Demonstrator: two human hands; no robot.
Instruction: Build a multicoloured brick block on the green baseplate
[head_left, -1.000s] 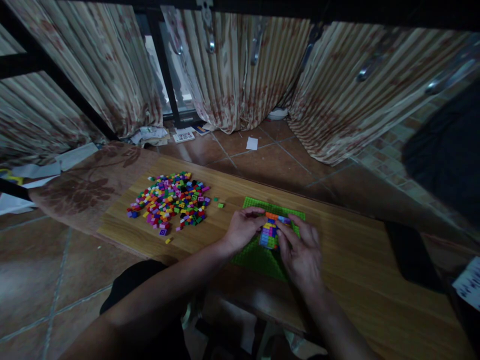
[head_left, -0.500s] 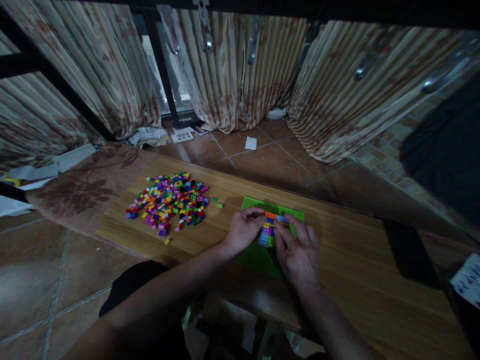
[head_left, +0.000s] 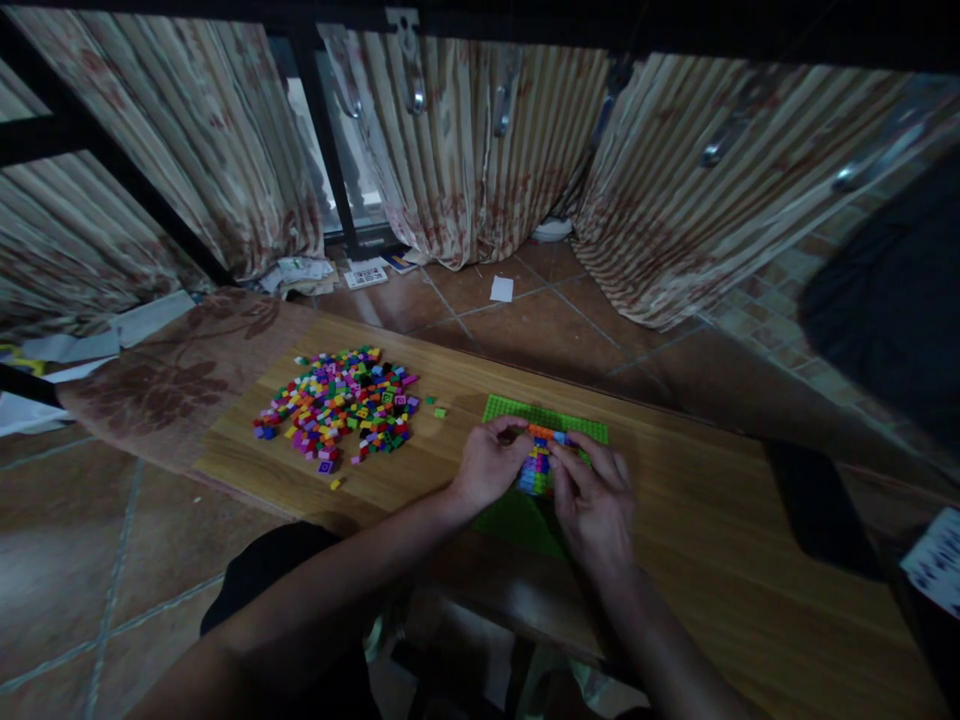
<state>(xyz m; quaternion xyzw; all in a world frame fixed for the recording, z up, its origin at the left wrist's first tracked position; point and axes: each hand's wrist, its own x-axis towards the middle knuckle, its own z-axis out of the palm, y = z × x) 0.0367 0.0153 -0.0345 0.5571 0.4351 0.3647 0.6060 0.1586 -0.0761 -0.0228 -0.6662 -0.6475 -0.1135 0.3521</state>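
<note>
A green studded baseplate [head_left: 547, 409] lies on the wooden table, with a block of multicoloured toy bricks [head_left: 535, 470] built up on it. My left hand [head_left: 491, 462] grips the left side of the brick build, its thumb and forefinger curled at the upper left edge. On the other side, my right hand [head_left: 598, 500] is closed on the build's right edge, its thumb and fingertips pressed together over the bricks. Whether a loose brick sits between the right fingertips is too small and dark to tell. My hands cover parts of the build and baseplate.
A large heap of loose toy bricks [head_left: 341, 400] is spread over the left part of the wooden table [head_left: 697, 510]. A few strays lie beside it, among them a lime brick [head_left: 440, 412]. A dark flat object [head_left: 817, 508] rests at the table's right end.
Both hands stay at the brick build with only slight finger shifts. My right hand has moved a touch to the left. The view has tilted slightly.
</note>
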